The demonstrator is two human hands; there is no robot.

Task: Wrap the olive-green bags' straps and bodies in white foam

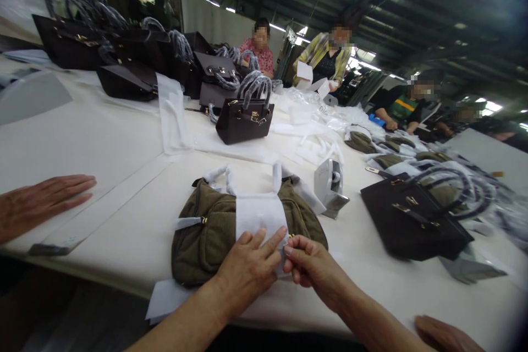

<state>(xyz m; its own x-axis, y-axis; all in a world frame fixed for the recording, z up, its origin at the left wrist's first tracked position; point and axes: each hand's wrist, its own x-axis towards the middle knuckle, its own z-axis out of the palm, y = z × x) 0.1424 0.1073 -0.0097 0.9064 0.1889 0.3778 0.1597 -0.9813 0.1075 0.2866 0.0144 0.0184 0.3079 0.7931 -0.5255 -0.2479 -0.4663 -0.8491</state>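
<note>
As the unclenched left hand (pixel 251 260) presses wrap (pixel 259 210), the right hand (pixel 312 265) pinches something unclear.

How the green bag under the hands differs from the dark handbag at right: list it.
The green bag is ribbed and rounded; the dark handbag is smooth and boxy. The green bag has a white band over its middle; the dark handbag shows none. Both have wrapped handles.

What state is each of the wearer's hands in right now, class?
Left hand: open, resting on the white strip across the bag.
Right hand: pinched closed at the strip's edge; anything held cannot be told.
</note>
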